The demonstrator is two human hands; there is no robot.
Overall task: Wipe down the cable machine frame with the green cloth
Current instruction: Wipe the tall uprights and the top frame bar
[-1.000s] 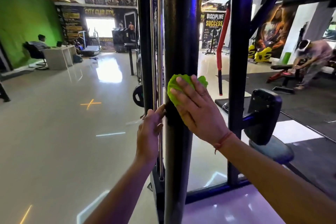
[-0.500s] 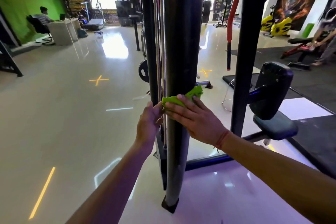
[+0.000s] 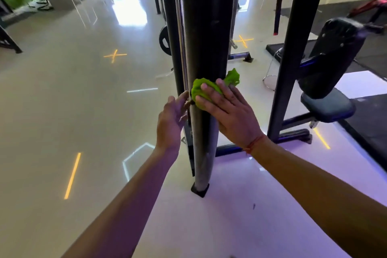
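Note:
A thick black upright post (image 3: 206,27) of the cable machine frame runs down the middle of the head view to a foot on the floor. My right hand (image 3: 228,111) presses the crumpled green cloth (image 3: 202,88) flat against the post's front, low down, fingers spread over it. One cloth corner sticks out to the right behind the post. My left hand (image 3: 171,119) rests against the post's left side with straight fingers, just left of the cloth, holding nothing.
A thinner black upright (image 3: 293,48) stands to the right with a padded seat (image 3: 327,107) and back pad (image 3: 333,52) beside it. Guide rods (image 3: 180,27) and a weight plate (image 3: 164,41) sit behind the post. Glossy floor (image 3: 62,100) spreads to the left.
My right hand has slid the cloth down the post, from about mid height toward its base. My left hand followed down alongside it, and my view tilted down.

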